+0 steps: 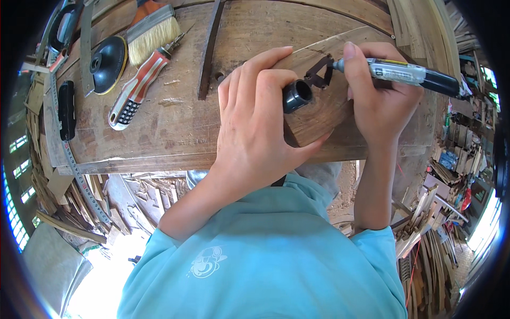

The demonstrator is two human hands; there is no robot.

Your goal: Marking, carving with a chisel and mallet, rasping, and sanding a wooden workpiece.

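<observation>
My left hand point(249, 122) is closed round a brown wooden piece point(313, 122) on the bench, with a hollow black cap point(297, 95) held beside the index finger. My right hand point(385, 101) grips a silver-and-black marker point(398, 73) lying across its fingers, its tip pointing left at a dark, angular inked shape point(319, 74) on the wood's upper part. Whether the tip touches the wood is hard to tell. My right fingertips are close to the piece's right side.
The wooden bench point(180, 133) holds a brush point(151, 37), a screwdriver point(135, 90), a round black pad point(106, 64), a steel rule point(87, 53), a dark strip point(210, 53) and a tape measure point(67, 109) whose blade hangs over the front edge. Wood scraps point(422, 266) are piled around.
</observation>
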